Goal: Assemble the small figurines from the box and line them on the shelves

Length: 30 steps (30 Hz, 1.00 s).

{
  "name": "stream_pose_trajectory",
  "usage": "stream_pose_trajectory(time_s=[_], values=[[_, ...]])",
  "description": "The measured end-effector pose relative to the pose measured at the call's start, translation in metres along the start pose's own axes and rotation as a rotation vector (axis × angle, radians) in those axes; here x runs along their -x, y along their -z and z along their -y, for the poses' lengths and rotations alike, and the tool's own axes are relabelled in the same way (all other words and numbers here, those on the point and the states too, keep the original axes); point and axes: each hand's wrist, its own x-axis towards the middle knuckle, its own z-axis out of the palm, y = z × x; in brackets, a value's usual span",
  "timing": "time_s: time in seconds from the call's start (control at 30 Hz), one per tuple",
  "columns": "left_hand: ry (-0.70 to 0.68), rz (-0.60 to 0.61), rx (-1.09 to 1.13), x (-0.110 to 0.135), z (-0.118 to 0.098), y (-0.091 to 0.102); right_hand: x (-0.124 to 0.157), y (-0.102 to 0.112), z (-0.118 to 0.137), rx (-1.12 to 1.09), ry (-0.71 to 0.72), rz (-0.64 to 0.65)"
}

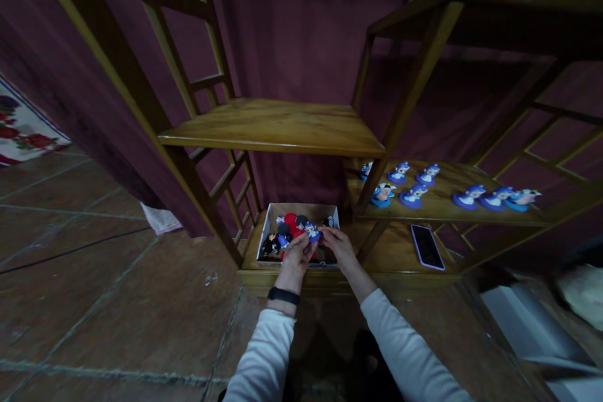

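Observation:
A small cardboard box (277,208) full of little figurines sits on the lowest board of a wooden shelf unit. Both my hands reach into it. My left hand (298,252), with a black band on the wrist, pinches a small blue and white figurine (311,232) just above the box. My right hand (339,246) has its fingers closed on the same figurine from the right side. Red, black and blue figurines (288,226) lie in the box below.
Several blue figurines (414,196) stand in rows on the shelf board to the right. A dark phone (426,246) lies flat on the lowest board. A bare wooden shelf (277,124) hangs above the box. Tiled floor spreads to the left.

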Motion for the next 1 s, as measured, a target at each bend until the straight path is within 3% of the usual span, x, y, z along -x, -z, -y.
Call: stream_pose_trajectory(time_s=[0.2, 0.5, 1.0], values=[[-0.01, 0.098, -0.101, 0.001, 0.0, -0.001, -0.002, 0.001, 0.003, 0.077, 0.041, -0.041], [-0.147, 0.332, -0.148, 0.009, -0.013, -0.006, -0.006, 0.001, 0.015, 0.089, 0.15, 0.06], [-0.149, 0.424, -0.166, 0.016, -0.029, -0.008, 0.007, -0.003, 0.038, 0.143, 0.28, 0.099]])
